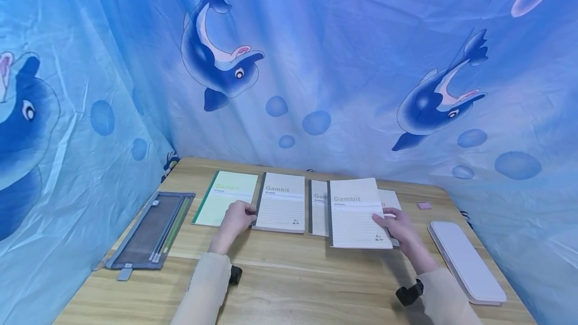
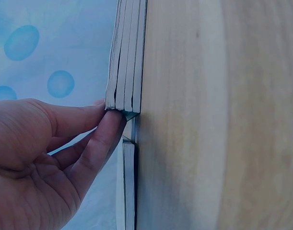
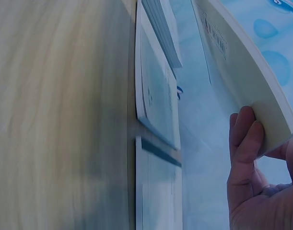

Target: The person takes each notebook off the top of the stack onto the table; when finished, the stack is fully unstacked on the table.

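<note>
Pale sleeves [image 1: 203,290] reach in from six o'clock over the table [image 1: 293,275]; the left hand [image 1: 235,220] touches the spine edge of a Gambit notebook stack [image 1: 282,202] at twelve — whether pinching, I cannot tell. At two, the right hand [image 1: 398,223] pinches a raised Gambit notebook [image 1: 354,217] — mesh pencil pouch [image 1: 144,229] at nine, white case [image 1: 467,262] at three.

You can read "Gambit" on the green-spined notebook [image 1: 230,195], the dark-spined notebook stack [image 1: 281,204] and your raised notebook [image 1: 354,218], marked "A5".
</note>
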The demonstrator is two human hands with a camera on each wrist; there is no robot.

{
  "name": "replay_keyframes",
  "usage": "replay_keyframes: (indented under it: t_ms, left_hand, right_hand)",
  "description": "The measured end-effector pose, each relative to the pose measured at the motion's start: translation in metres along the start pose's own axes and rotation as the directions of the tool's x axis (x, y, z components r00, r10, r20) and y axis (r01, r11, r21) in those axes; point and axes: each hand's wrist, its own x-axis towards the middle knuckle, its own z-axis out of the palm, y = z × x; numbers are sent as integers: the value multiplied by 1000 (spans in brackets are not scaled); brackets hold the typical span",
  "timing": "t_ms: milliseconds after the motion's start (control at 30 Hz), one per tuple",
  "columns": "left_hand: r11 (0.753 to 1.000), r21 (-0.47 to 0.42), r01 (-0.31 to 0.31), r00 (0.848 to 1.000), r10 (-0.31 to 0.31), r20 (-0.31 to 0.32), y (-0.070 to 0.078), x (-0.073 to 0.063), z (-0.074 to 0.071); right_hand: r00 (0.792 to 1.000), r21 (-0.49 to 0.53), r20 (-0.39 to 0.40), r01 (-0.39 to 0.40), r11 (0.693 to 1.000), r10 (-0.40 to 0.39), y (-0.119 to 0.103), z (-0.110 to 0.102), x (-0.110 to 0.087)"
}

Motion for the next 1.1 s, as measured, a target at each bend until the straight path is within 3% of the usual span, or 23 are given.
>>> replay_keyframes:
  t_ms: [133, 400, 633, 867, 1100]
  left_hand:
    - [1000, 4, 0, 1000, 0, 0, 0, -1, 0]
    - [1000, -4, 4, 1000, -4, 9, 2, -2, 0]
    - [1000, 2, 1, 1000, -1, -2, 1, 0, 1]
    - [1000, 0, 5, 1000, -5, 7, 2, 0, 2]
    - [1000, -5, 7, 1000, -7, 10, 1, 0, 3]
  right_hand:
    - [999, 48, 39, -3, 999, 1, 7, -14, -10]
    - [999, 5, 38, -21, 1000, 21, 20, -42, -34]
    - [995, 34, 23, -99, 994, 99, 34, -62, -54]
    - [983, -8, 8, -185, 983, 185, 57, -79, -76]
    - [965, -30, 43, -259, 965, 260, 78, -88, -96]
